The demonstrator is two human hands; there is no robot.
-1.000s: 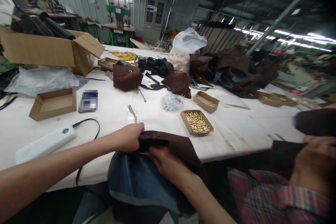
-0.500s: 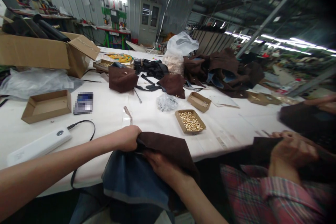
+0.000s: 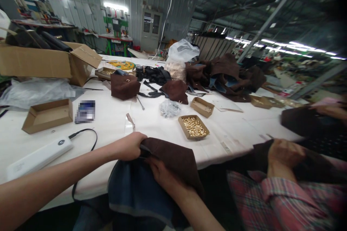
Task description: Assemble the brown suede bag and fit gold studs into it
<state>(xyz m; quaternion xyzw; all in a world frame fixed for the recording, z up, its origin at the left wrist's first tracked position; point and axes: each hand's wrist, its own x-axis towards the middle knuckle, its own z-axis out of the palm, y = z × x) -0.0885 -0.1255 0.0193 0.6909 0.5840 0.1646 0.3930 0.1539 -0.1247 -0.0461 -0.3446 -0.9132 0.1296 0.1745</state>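
Note:
A dark brown bag piece (image 3: pixel 176 155) with a blue inner side hangs at the front edge of the white table. My left hand (image 3: pixel 132 145) is closed on its upper left edge. Just to the right and lower, my right hand (image 3: pixel 162 173) reaches in at the opening, its fingers against the bag piece and their tips partly hidden by the brown flap. Beyond the hands, a small cardboard box (image 3: pixel 193 127) full of gold-coloured metal parts rests on the table.
A white power bank (image 3: pixel 40 157) with a black cable lies left, near an open cardboard tray (image 3: pixel 48 115). Brown bags (image 3: pixel 125 86) and a bag heap (image 3: pixel 225 74) stand farther back. At the right, another person's hand (image 3: pixel 287 155) holds dark material.
The view has shifted slightly, so the table items sit a little lower and more to the left. Both my hands stay at the bag piece. The other person's hand has moved left in view.

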